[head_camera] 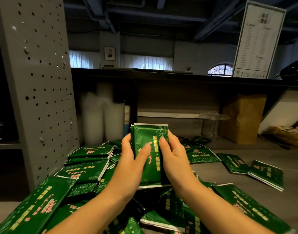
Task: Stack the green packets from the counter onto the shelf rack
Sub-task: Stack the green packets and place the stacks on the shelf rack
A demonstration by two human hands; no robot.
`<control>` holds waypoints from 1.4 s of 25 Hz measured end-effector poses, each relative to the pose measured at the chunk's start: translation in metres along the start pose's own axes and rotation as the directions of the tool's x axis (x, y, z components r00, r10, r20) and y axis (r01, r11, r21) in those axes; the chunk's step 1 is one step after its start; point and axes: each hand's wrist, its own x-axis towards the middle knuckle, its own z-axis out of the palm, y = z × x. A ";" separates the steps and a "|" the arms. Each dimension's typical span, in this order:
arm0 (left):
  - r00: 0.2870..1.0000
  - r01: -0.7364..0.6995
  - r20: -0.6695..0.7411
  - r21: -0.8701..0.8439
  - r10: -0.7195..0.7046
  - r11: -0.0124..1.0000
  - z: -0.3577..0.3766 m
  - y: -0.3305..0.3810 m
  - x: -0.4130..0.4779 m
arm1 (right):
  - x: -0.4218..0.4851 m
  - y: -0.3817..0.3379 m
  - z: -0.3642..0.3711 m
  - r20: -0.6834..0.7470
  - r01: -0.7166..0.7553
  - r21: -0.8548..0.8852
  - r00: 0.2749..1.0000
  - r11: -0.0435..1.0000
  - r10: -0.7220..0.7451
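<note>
Above the grey counter [246,159], both hands: left hand [129,159] and right hand [175,157] closed on an upright bundle of glossy green foil packets [150,149], yellow lettering, white-edged seams | loose green packets [87,168] heaped along near edge, count unclear | two flat packets [256,169] toward right edge | grey perforated shelf rack [43,81] at left edge

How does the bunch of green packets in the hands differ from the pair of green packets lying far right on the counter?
The bunch of green foil packets stands upright, clamped between the left hand and right hand; the pair of green foil packets far right lies flat on the grey counter, untouched. The held bunch is squared together; the pair lies side by side. Both share green wrappers with yellow print.
</note>
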 end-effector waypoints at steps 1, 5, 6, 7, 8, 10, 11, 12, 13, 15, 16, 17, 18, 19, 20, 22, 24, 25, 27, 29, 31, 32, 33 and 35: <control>1.000 -0.020 0.002 0.032 0.020 0.999 0.001 -0.001 0.000 | -0.001 0.000 0.002 0.002 0.012 -0.004 1.000 1.000 -0.012; 0.997 -0.069 -0.020 0.099 0.071 0.993 -0.002 -0.005 0.004 | 0.004 -0.001 -0.004 0.049 -0.023 -0.010 0.999 1.000 0.024; 0.996 -0.077 -0.044 0.093 0.081 0.993 -0.004 -0.005 0.006 | 0.009 -0.001 -0.010 0.042 -0.013 -0.037 0.999 0.999 0.015; 0.993 -0.082 -0.081 0.081 0.088 0.993 -0.008 -0.004 0.009 | 0.013 -0.001 -0.018 0.029 0.016 -0.098 0.999 0.995 -0.013; 0.988 -0.086 -0.123 0.071 0.094 0.994 -0.012 -0.002 0.012 | 0.018 0.000 -0.027 0.030 0.057 -0.187 0.998 0.981 -0.052; 0.974 -0.094 -0.198 0.080 0.109 0.992 -0.019 0.001 0.017 | 0.025 0.001 -0.043 0.090 0.141 -0.433 0.990 0.891 -0.113; 0.967 -0.099 -0.224 0.093 0.117 0.991 -0.022 0.002 0.020 | 0.028 0.003 -0.049 0.151 0.172 -0.561 0.983 0.810 -0.104; 0.962 -0.102 -0.244 0.109 0.126 0.989 -0.025 0.002 0.021 | 0.029 0.003 -0.052 0.225 0.199 -0.667 0.972 0.718 -0.060; 0.957 -0.104 -0.257 0.125 0.133 0.987 -0.027 0.002 0.023 | 0.029 0.003 -0.054 0.299 0.222 -0.742 0.954 0.633 0.016; 0.952 -0.101 -0.273 0.148 0.138 0.984 -0.032 0.001 0.025 | 0.026 0.003 -0.053 0.419 0.253 -0.803 0.883 0.540 0.209; 0.952 -0.097 -0.275 0.151 0.136 0.984 -0.034 0.000 0.026 | 0.023 0.004 -0.050 0.457 0.268 -0.815 0.842 0.513 0.286; 0.952 -0.093 -0.277 0.152 0.133 0.984 -0.036 -0.001 0.027 | 0.020 0.005 -0.047 0.482 0.295 -0.825 0.812 0.482 0.328; 0.951 -0.090 -0.279 0.152 0.130 0.984 -0.038 -0.002 0.029 | 0.018 0.007 -0.044 0.497 0.323 -0.832 0.796 0.452 0.346; 0.951 -0.086 -0.282 0.155 0.127 0.984 -0.039 -0.002 0.029 | 0.017 0.009 -0.042 0.505 0.343 -0.833 0.792 0.434 0.342; 0.951 -0.083 -0.282 0.158 0.126 0.984 -0.040 -0.003 0.030 | 0.017 0.009 -0.041 0.510 0.360 -0.830 0.799 0.427 0.319; 0.953 -0.081 -0.274 0.172 0.127 0.982 -0.041 -0.004 0.030 | 0.019 0.007 -0.042 0.515 0.389 -0.817 0.824 0.426 0.236; 0.954 -0.085 -0.270 0.181 0.132 0.980 -0.041 -0.003 0.030 | 0.022 0.004 -0.046 0.510 0.376 -0.796 0.839 0.475 0.191; 0.953 -0.087 -0.271 0.178 0.134 0.980 -0.041 -0.003 0.030 | 0.024 0.004 -0.048 0.514 0.356 -0.777 0.835 0.519 0.197; 0.951 -0.091 -0.279 0.161 0.134 0.983 -0.042 -0.003 0.030 | 0.026 0.004 -0.052 0.542 0.313 -0.724 0.809 0.615 0.227; 0.950 -0.086 -0.286 0.145 0.125 0.986 -0.042 -0.003 0.030 | 0.027 0.005 -0.053 0.531 0.291 -0.696 0.824 0.657 0.199; 0.951 -0.078 -0.286 0.136 0.115 0.988 -0.042 -0.002 0.029 | 0.029 0.004 -0.056 0.426 0.292 -0.732 0.902 0.616 0.079; 0.953 -0.076 -0.282 0.141 0.114 0.987 -0.041 -0.001 0.029 | 0.030 0.003 -0.056 0.352 0.292 -0.741 0.936 0.605 -0.020; 0.955 -0.076 -0.274 0.150 0.115 0.986 -0.040 0.000 0.028 | 0.029 0.000 -0.056 0.277 0.285 -0.699 0.953 0.656 -0.119; 0.962 -0.077 -0.248 0.166 0.117 0.983 -0.037 0.003 0.025 | 0.027 -0.010 -0.053 0.142 0.260 -0.417 0.965 0.871 -0.221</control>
